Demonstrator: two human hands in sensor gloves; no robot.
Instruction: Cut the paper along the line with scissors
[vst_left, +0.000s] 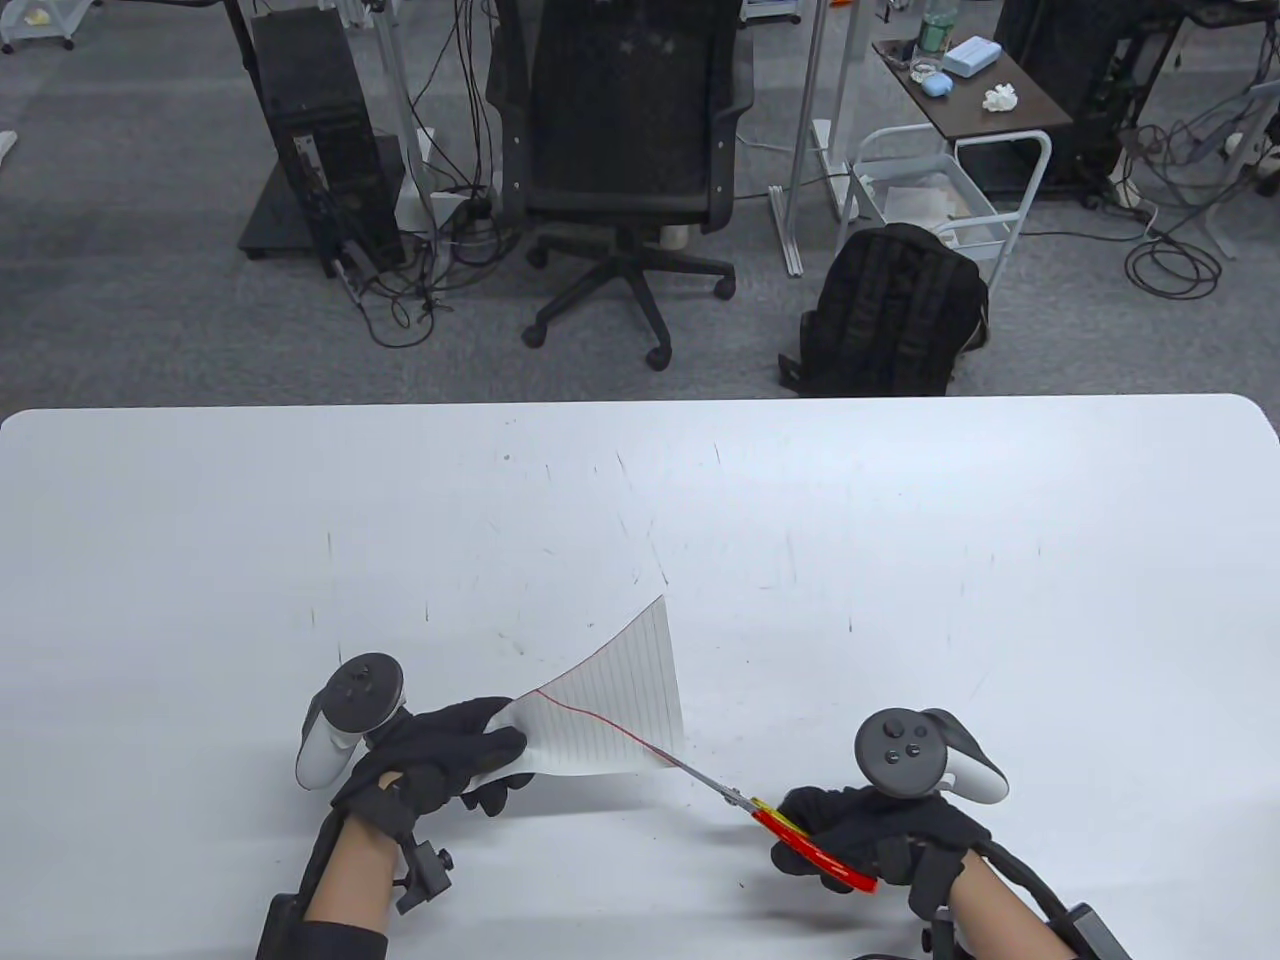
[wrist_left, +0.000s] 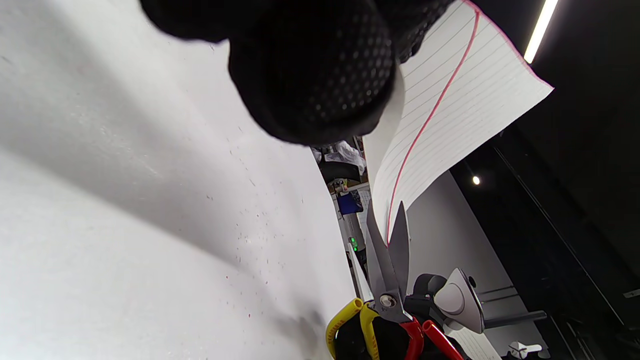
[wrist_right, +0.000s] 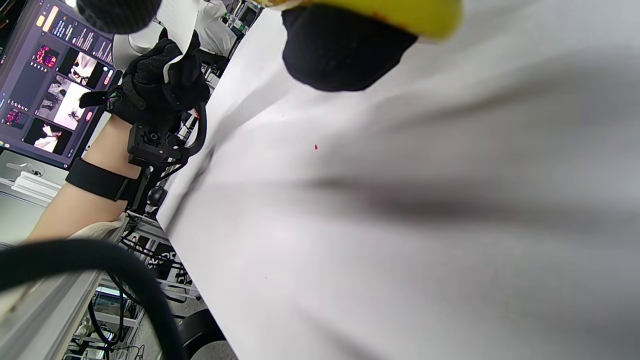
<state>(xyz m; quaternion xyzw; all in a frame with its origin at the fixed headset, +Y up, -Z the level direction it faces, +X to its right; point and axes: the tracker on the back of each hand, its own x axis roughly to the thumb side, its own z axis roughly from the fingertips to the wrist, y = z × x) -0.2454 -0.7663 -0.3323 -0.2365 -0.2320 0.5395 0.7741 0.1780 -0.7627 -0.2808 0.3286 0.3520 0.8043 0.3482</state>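
Observation:
A lined sheet of paper (vst_left: 620, 700) with a curved red line is held up off the white table (vst_left: 900, 560). My left hand (vst_left: 440, 765) grips its left edge. My right hand (vst_left: 870, 825) holds red and yellow scissors (vst_left: 790, 825) by the handles. The blade tips meet the paper's lower right edge where the red line ends. In the left wrist view the blades (wrist_left: 387, 250) stand slightly apart astride the line on the paper (wrist_left: 450, 115). In the right wrist view my left hand (wrist_right: 160, 85) grips the paper, and a yellow handle (wrist_right: 400, 12) shows at the top.
The white table's far edge runs across the middle of the table view. Beyond it stand an office chair (vst_left: 625, 150), a black backpack (vst_left: 890, 310), a computer tower (vst_left: 320, 140) and a side table (vst_left: 970, 85). A monitor (wrist_right: 45, 85) shows in the right wrist view.

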